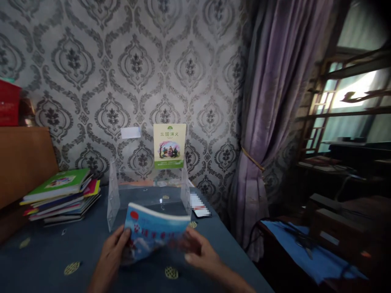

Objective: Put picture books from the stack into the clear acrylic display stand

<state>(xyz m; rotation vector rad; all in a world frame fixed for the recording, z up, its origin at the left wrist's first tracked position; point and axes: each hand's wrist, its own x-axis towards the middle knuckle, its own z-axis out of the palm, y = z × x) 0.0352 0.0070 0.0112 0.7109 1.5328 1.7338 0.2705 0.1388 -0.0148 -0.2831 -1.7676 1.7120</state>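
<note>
I hold a blue book with red lettering on its cover, low in front of me above the table. My left hand grips its left edge, fingers wrapped round it. My right hand holds its right side, blurred by motion. Just behind the book stands a clear acrylic book stand. A green-and-yellow book stands upright at the back of that stand, against the wall.
A stack of several books lies at the table's left, beside a wooden cabinet. A phone lies right of the stand. A purple curtain hangs at right, with a low bench under a blue cloth below the window.
</note>
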